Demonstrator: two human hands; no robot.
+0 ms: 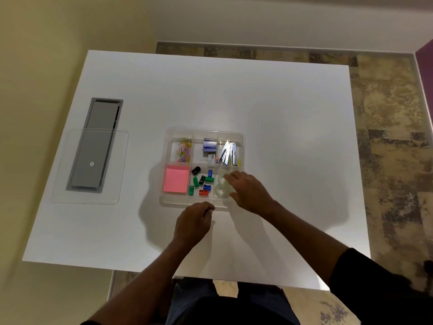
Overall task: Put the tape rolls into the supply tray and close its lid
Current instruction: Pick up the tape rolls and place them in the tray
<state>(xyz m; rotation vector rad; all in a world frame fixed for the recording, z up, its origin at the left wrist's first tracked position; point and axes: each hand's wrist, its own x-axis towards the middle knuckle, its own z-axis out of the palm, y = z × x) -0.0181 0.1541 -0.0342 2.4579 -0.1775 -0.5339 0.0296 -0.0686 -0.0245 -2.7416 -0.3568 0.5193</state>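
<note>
A clear plastic supply tray (242,137) with six compartments sits in the middle of the white table. Clear tape rolls (220,189) lie in its near right compartment. My right hand (248,192) hovers over that compartment with fingers spread, partly hiding the rolls; I see nothing held in it. My left hand (194,222) rests at the tray's near edge with its fingers curled, and no object shows in it. The tray's clear lid (70,195) lies flat on the table far to the left, apart from the tray.
The tray also holds coloured paper clips (184,150), a pink sticky pad (176,178), small coloured sharpeners (202,181), staple boxes (209,145) and metal staplers (228,153). A grey cable hatch (98,127) is set in the table under the lid.
</note>
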